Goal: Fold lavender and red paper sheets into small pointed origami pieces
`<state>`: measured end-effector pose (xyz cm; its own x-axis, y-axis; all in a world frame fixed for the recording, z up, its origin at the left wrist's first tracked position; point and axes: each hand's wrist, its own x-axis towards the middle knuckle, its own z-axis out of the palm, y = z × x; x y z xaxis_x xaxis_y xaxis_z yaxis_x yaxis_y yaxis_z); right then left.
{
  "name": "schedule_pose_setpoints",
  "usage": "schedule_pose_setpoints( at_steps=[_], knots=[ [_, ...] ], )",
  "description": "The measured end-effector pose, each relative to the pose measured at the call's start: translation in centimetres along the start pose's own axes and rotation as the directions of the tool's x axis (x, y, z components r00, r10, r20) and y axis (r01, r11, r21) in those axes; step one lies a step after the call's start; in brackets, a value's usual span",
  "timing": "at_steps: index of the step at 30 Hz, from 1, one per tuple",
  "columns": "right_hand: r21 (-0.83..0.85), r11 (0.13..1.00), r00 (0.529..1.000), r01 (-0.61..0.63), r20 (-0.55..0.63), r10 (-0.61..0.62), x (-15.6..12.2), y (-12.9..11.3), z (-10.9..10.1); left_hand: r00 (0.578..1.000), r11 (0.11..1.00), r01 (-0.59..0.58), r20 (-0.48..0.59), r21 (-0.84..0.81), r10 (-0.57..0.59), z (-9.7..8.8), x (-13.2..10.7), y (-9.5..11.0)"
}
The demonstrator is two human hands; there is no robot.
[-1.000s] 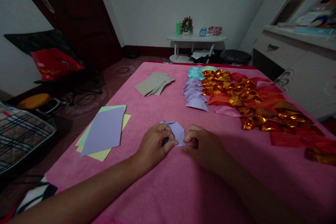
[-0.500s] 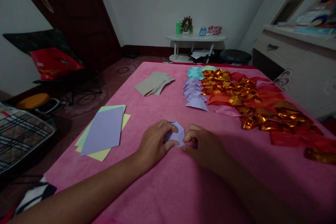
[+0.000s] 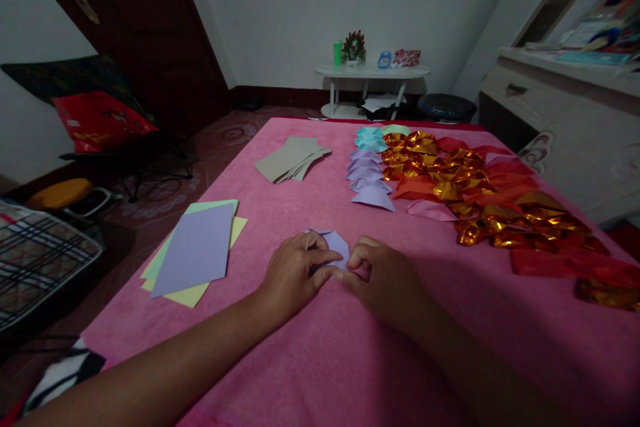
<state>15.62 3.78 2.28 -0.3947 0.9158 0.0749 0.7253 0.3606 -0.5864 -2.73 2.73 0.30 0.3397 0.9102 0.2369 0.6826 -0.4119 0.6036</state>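
Note:
A small sheet of purple paper (image 3: 339, 245), folded at its corners, lies on the pink cloth (image 3: 280, 360) between my hands. My left hand (image 3: 300, 267) grips its left and near side, thumb and index finger close together on it. At the near right edge my right hand (image 3: 383, 280) pinches the paper, its fingers curled in and its thumb close to the left thumb. Both hands cover much of the near edge. To the left lies a stack of loose sheets, a purple sheet (image 3: 195, 250) over yellow and green ones.
Farther back sits a fanned pile of grey-beige paper (image 3: 293, 160). Folded purple paper pieces (image 3: 370, 177) stand in a row, with blue pieces (image 3: 371, 139) behind. Shiny gold and red folded pieces (image 3: 470, 190) spread across the right side. A white side table (image 3: 373, 71) stands beyond.
My left index finger has come down across the paper towards the thumb. My right thumb has shifted slightly left along the near edge, close to the left thumb.

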Motion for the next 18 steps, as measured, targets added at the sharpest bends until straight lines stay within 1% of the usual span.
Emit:
schedule_pose_setpoints(
  at_steps=[2, 4, 8, 13, 18],
  knots=[
    [-0.058, 0.998, 0.998, -0.008, -0.055, 0.005, -0.1, -0.4, 0.4, 1.000, 1.000, -0.006, -0.002, 0.008, 0.006, 0.0, 0.0, 0.0],
    [-0.103, 0.995, 0.997, -0.004, -0.074, -0.004, -0.2, -0.6, 0.7, 1.000, 1.000, -0.007, -0.004, 0.013, 0.007, 0.0, 0.0, 0.0],
    [-0.117, 0.993, 0.999, 0.007, -0.035, -0.011, -0.5, -0.7, 0.4, 1.000, 1.000, -0.003, 0.004, 0.025, 0.003, 0.0, -0.1, 0.0],
    [-0.090, 0.994, 0.998, 0.063, 0.030, -0.060, -0.4, -0.4, -0.3, 1.000, 1.000, 0.016, 0.004, 0.013, -0.016, -0.2, 0.0, 0.1],
    [-0.078, 0.994, 0.997, 0.072, 0.042, -0.069, -0.3, -0.3, -0.4, 0.999, 0.995, 0.036, 0.024, -0.094, -0.034, -0.3, 0.1, -0.1]
  ],
)
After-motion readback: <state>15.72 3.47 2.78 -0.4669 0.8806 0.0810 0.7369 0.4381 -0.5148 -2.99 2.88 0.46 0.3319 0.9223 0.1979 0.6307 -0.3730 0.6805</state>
